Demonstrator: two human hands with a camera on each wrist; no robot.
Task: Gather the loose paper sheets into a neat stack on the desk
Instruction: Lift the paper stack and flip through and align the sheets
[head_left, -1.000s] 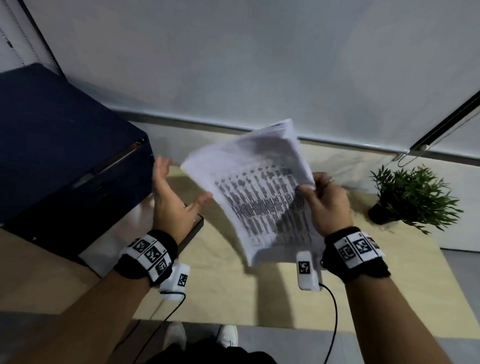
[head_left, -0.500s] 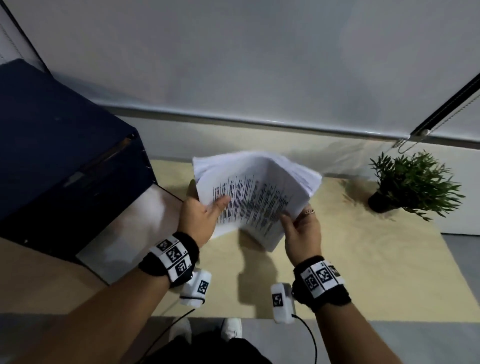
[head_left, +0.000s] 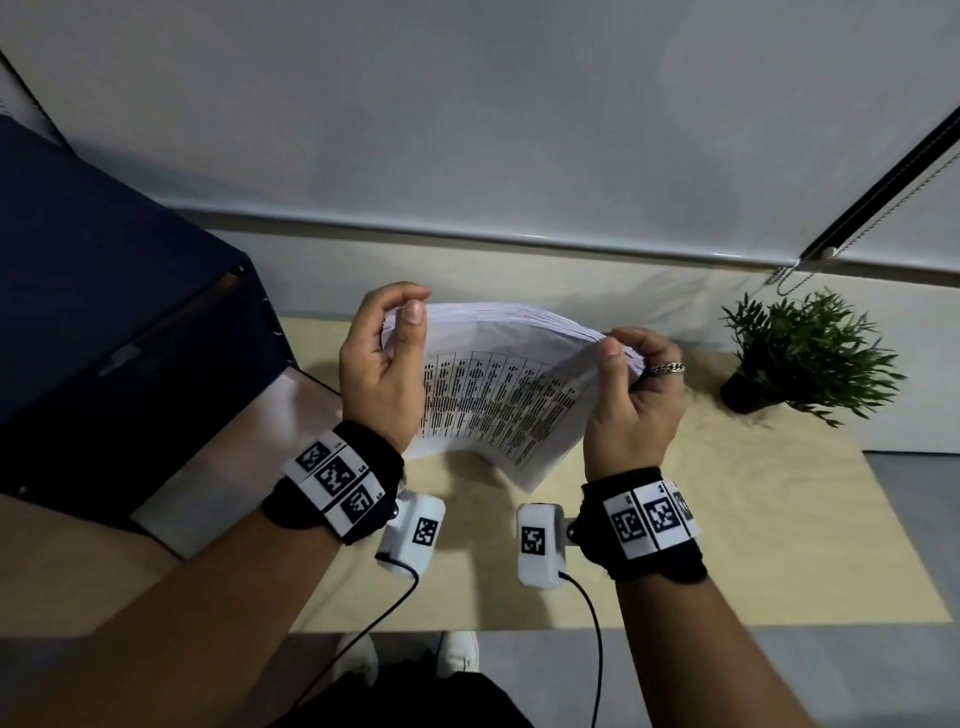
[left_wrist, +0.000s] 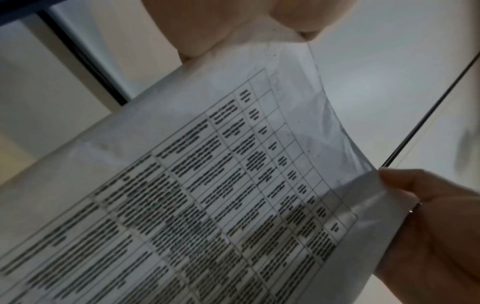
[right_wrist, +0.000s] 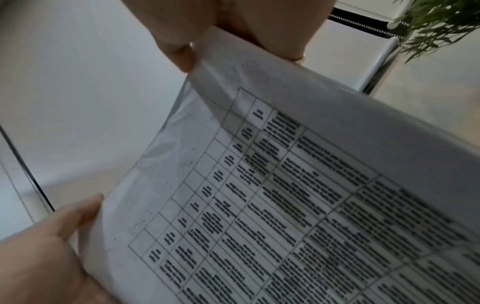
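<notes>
A bundle of white paper sheets (head_left: 498, 395) printed with a black table hangs in the air above the light wooden desk (head_left: 727, 519), bowed upward in the middle. My left hand (head_left: 397, 319) pinches the bundle's upper left corner between thumb and curled fingers. My right hand (head_left: 626, 358), with a ring on one finger, pinches the upper right corner. The lower edge of the bundle hangs just above the desk. Both wrist views show the printed sheets (left_wrist: 233, 195) (right_wrist: 298, 205) close up, with the other hand at the far corner.
A large dark blue box (head_left: 104, 322) stands on the left, close to my left hand. A small potted green plant (head_left: 800, 358) sits at the right rear of the desk. A white wall and a roller blind (head_left: 519, 130) close the back.
My left hand went from open beside the papers to pinching their left corner. Both hands shifted to the top corners, and the bundle turned to hang between them, bowed.
</notes>
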